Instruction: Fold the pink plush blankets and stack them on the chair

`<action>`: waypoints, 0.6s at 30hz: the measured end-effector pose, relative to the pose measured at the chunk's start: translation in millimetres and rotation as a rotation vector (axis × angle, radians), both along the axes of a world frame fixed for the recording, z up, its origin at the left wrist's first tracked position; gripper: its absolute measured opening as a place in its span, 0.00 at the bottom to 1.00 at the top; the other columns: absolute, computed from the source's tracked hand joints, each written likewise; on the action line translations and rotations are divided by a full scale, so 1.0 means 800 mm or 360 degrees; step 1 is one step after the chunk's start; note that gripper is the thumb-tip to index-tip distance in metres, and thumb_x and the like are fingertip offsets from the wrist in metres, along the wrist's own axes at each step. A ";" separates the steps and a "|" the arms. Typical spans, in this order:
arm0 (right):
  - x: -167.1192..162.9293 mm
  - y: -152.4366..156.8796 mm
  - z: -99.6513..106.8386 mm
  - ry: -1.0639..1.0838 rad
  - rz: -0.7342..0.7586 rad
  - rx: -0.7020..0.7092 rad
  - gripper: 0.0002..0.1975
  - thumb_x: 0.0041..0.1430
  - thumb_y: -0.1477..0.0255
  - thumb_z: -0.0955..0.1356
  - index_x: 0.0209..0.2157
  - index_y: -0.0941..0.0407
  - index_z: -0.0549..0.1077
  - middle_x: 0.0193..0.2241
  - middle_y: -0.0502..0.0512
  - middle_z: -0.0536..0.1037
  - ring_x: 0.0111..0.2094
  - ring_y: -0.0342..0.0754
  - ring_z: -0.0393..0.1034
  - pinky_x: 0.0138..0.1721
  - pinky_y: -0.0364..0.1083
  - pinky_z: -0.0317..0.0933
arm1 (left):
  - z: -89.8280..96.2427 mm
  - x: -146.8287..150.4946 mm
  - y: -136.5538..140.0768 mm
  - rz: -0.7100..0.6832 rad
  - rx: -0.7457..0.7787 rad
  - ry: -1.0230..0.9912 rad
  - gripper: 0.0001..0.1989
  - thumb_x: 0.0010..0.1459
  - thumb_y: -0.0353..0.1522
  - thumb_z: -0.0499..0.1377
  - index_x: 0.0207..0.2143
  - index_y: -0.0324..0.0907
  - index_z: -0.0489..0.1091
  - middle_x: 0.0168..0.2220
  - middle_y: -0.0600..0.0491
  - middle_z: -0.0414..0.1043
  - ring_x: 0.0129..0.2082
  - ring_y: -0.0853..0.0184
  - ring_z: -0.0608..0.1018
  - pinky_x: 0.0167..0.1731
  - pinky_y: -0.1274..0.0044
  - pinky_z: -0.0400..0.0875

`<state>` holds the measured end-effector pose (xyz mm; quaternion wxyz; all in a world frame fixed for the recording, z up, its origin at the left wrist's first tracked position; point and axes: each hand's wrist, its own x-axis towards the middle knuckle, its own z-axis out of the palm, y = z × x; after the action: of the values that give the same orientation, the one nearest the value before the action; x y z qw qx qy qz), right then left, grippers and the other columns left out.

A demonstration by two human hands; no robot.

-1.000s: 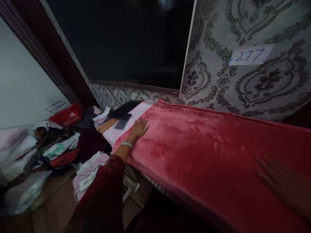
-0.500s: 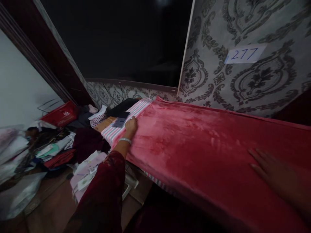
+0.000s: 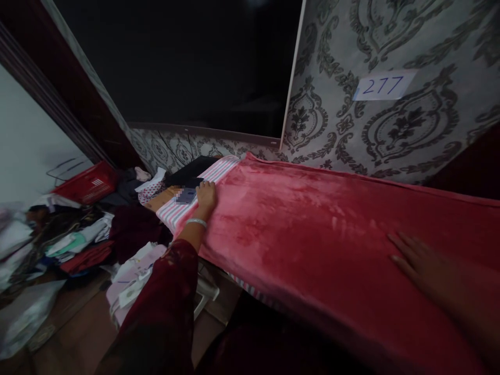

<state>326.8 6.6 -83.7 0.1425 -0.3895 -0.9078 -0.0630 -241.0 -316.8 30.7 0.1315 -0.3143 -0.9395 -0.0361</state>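
Observation:
A plush red-pink blanket (image 3: 281, 224) lies spread over a long raised surface, with a striped band (image 3: 175, 211) showing along its left end. My left hand (image 3: 206, 197) is at the border between plush and stripes, its fingers curled and closed on the blanket there; the fingertips are partly hidden. Just left of those fingers, a dark flat object (image 3: 189, 195), partly blurred out, rests against the stripes. On the right, my right hand (image 3: 420, 263) lies flat on the plush with fingers stretched out.
Heaped clothes (image 3: 86, 234) and a red bag (image 3: 88, 182) cover the floor at left. A pink folded garment (image 3: 133, 278) lies near a white stool leg (image 3: 206, 294). Behind the blanket stand a large dark screen (image 3: 187, 62) and patterned wall with a paper label (image 3: 385, 85).
The view has shifted slightly, moving the scene left. My left hand has turned a little, with its fingers farther over the striped edge. My right hand stays flat on the blanket.

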 end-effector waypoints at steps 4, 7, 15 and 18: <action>-0.003 -0.007 0.008 0.0058 0.0082 -0.0107 0.40 0.64 0.48 0.49 0.73 0.45 0.54 0.71 0.63 0.59 0.70 0.61 0.55 0.62 0.63 0.58 | -0.002 0.025 0.027 -0.0518 -0.0055 0.0032 0.24 0.70 0.33 0.46 0.66 0.42 0.65 0.66 0.42 0.65 0.68 0.55 0.63 0.67 0.61 0.54; -0.009 -0.019 0.024 0.0004 0.0050 -0.0119 0.39 0.65 0.50 0.50 0.72 0.47 0.57 0.70 0.65 0.60 0.70 0.61 0.55 0.61 0.63 0.57 | -0.016 0.035 0.036 -0.0748 -0.0160 -0.0130 0.26 0.71 0.38 0.46 0.69 0.45 0.61 0.72 0.46 0.57 0.72 0.55 0.58 0.70 0.56 0.46; -0.022 -0.044 0.061 -0.0059 -0.0189 -0.0264 0.33 0.68 0.57 0.53 0.70 0.52 0.61 0.71 0.60 0.60 0.70 0.58 0.53 0.66 0.62 0.54 | -0.030 0.029 0.038 -0.0524 -0.0099 -0.0092 0.28 0.73 0.41 0.43 0.70 0.45 0.59 0.72 0.45 0.55 0.72 0.53 0.57 0.68 0.51 0.49; -0.043 -0.061 0.074 -0.0010 -0.0460 -0.0305 0.32 0.70 0.59 0.54 0.69 0.55 0.62 0.69 0.65 0.62 0.70 0.63 0.54 0.63 0.69 0.55 | -0.027 0.030 0.041 -0.0494 -0.0113 -0.0065 0.28 0.72 0.40 0.42 0.70 0.45 0.60 0.72 0.44 0.56 0.72 0.51 0.57 0.67 0.48 0.50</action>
<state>292.4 -42.0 -24.5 0.0914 -0.5276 -0.8446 0.0027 -217.3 -284.0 8.9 0.0940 -0.4593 -0.8828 -0.0289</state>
